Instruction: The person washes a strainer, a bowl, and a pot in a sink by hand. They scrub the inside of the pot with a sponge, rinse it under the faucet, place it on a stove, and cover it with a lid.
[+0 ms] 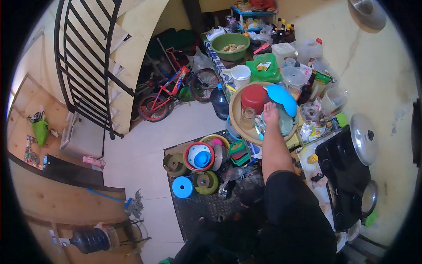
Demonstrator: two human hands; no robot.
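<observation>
My right hand [271,113] reaches over a large round tan basin [237,113] on the counter, its fingers stretched out. The fingertips are at the side of an upturned red bowl [253,97], close under a light-blue plastic piece [282,99]; whether they touch either I cannot make out. A clear glass jar [248,118] stands left of the hand. Below it lies a small light-blue spoon-like utensil [260,133]. A greenish translucent container [286,123] sits to the right, partly behind my wrist. My left hand is out of view.
On the right is a black stove [338,176] with a silver lid [364,140]. Behind the basin are a green bag [265,67], a white bucket [241,75] and a green basin [230,47]. Bowls [199,156] and gas cylinders [205,182] stand on the floor. A red bicycle [171,90] is further back.
</observation>
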